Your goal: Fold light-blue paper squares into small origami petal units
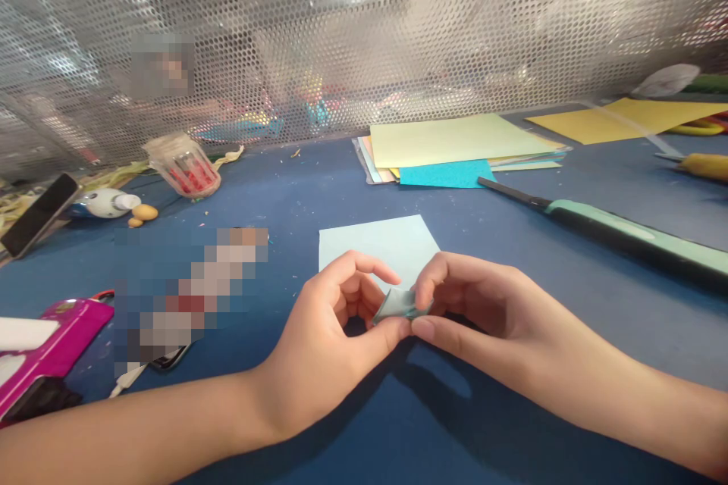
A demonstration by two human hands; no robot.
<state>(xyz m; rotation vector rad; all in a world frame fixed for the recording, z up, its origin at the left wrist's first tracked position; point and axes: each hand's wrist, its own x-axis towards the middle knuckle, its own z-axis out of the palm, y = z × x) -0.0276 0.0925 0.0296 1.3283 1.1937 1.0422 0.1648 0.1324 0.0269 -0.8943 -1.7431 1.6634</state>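
Both hands meet low in the middle of the blue table (318, 189). A small folded piece of pale teal paper (400, 305) is pinched between them. My left hand (335, 341) curls its thumb and forefinger round the piece's left end. My right hand (472, 311) pinches the right end with thumb and fingers pressed together. Just behind the hands a light blue paper square (381, 242) lies flat on the table.
A stack of coloured sheets (455, 144) lies at the back, a yellow sheet (619, 121) farther right. A long green-handled cutter (614, 231) lies on the right. A pink stapler (54, 348), a phone (37, 214), a glue bottle (108, 203) and a clear jar (183, 164) sit left. A perforated metal screen (364, 30) closes the back.
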